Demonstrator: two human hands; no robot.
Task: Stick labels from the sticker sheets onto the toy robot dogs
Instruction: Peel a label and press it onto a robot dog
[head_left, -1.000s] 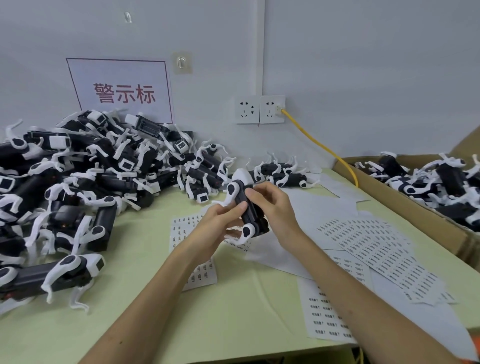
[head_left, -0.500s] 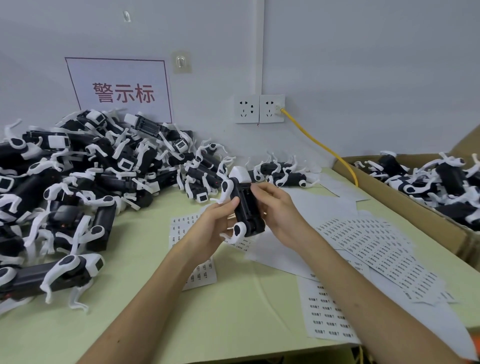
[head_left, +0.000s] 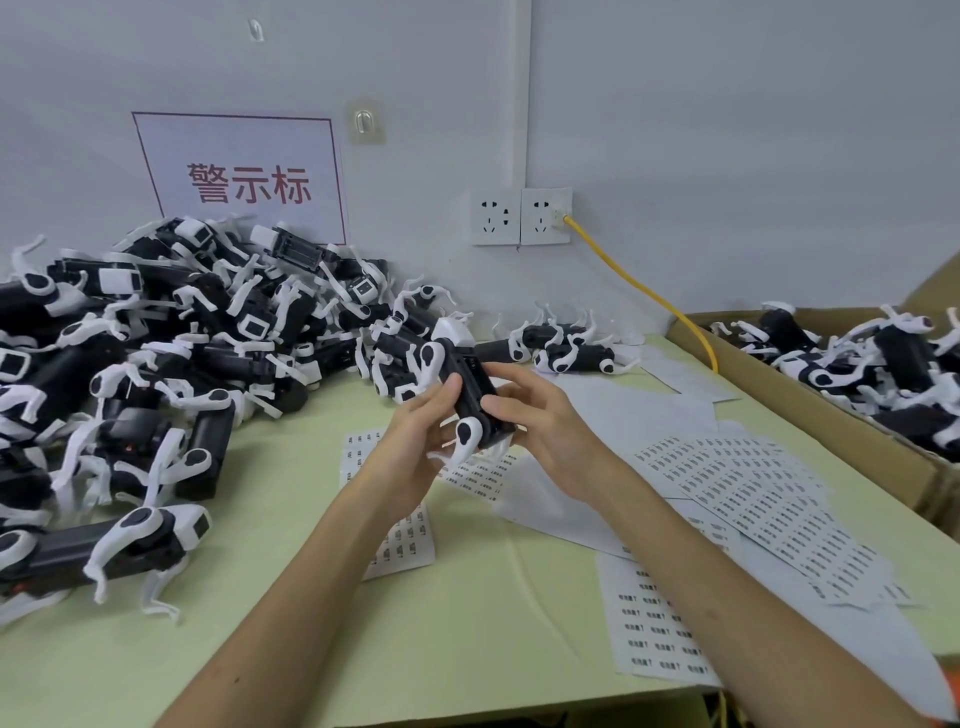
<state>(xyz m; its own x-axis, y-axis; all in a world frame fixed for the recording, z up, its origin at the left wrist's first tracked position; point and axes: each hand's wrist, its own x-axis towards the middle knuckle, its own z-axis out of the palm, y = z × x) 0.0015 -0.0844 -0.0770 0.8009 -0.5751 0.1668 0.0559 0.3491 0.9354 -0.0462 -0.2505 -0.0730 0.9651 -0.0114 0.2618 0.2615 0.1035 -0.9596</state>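
A black toy robot dog (head_left: 465, 382) with white legs and head is held above the table's middle, belly side toward me. My left hand (head_left: 415, 441) grips its left side with the thumb on the body. From the right, my right hand (head_left: 535, 415) holds it, thumb pressed on the black underside. Sticker sheets (head_left: 753, 499) with rows of small printed labels lie on the table to the right, and another sheet (head_left: 400, 540) lies under my left forearm. No loose label is visible on my fingers.
A big pile of robot dogs (head_left: 171, 353) covers the left of the green table (head_left: 467, 623). A cardboard box (head_left: 810, 415) at right holds several more dogs. A yellow cable (head_left: 639, 286) runs from the wall sockets (head_left: 519, 215). Two dogs (head_left: 566, 348) lie by the wall.
Both hands have lifted the dog slightly and tilted it more upright. My right thumb has shifted along the black underside.
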